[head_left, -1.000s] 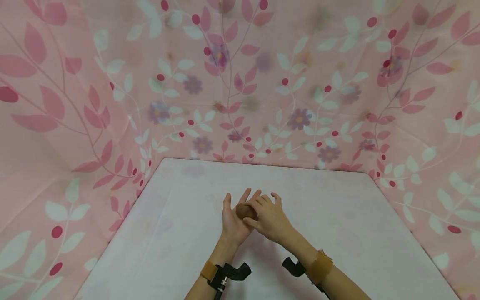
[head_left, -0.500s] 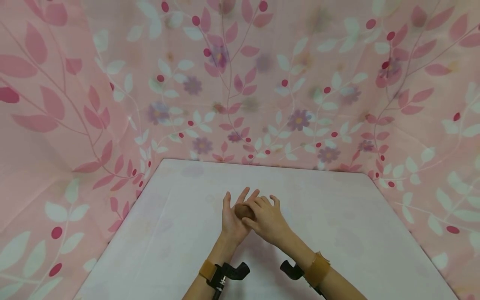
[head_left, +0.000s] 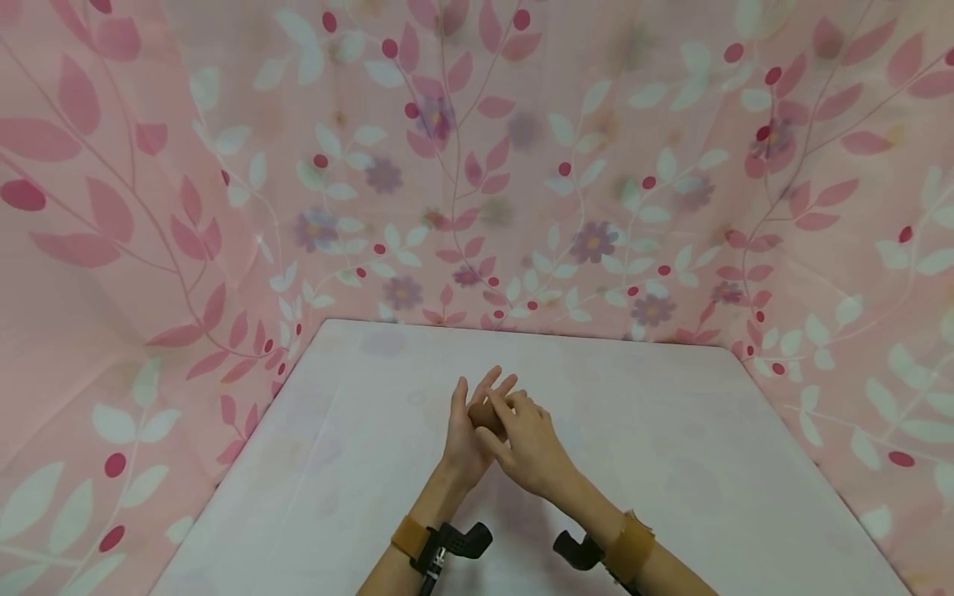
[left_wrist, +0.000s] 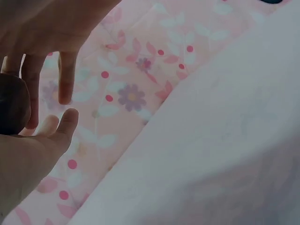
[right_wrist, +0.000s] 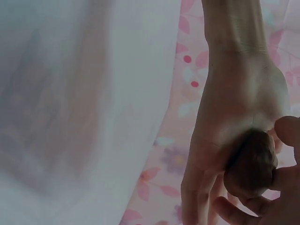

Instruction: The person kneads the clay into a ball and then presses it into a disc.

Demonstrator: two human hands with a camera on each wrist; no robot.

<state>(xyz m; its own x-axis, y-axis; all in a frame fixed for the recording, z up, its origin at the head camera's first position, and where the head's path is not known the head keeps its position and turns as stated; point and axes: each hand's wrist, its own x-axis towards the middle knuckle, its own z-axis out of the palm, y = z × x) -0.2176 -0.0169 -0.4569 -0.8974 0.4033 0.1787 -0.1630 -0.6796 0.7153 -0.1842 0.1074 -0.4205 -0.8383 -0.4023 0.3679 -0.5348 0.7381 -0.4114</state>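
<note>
A brown rounded lump [head_left: 484, 416], perhaps clay, lies against the palm of my left hand [head_left: 464, 451]. That hand is held palm up, its fingers fairly straight and apart. From the right, my right hand [head_left: 532, 447] holds the lump between thumb and bent fingers. In the right wrist view the dark lump [right_wrist: 253, 165] looks uneven, pressed to the left palm, with right fingertips touching its side. The left wrist view shows only part of the lump [left_wrist: 13, 104] at its edge, between the two hands. Both hands are above the table, and the right fingers partly cover the lump.
A white-covered table [head_left: 358, 497] spreads beneath the hands. Pink floral cloth [head_left: 477, 165] hangs behind it and on both sides. Each wrist wears a tan strap with a black camera mount, the left mount [head_left: 465, 540] and right mount [head_left: 577, 550] facing each other.
My right fingers have shifted over the lump, and the little finger that stuck up has come down. The left hand has turned slightly, its thumb moving a little to the right.
</note>
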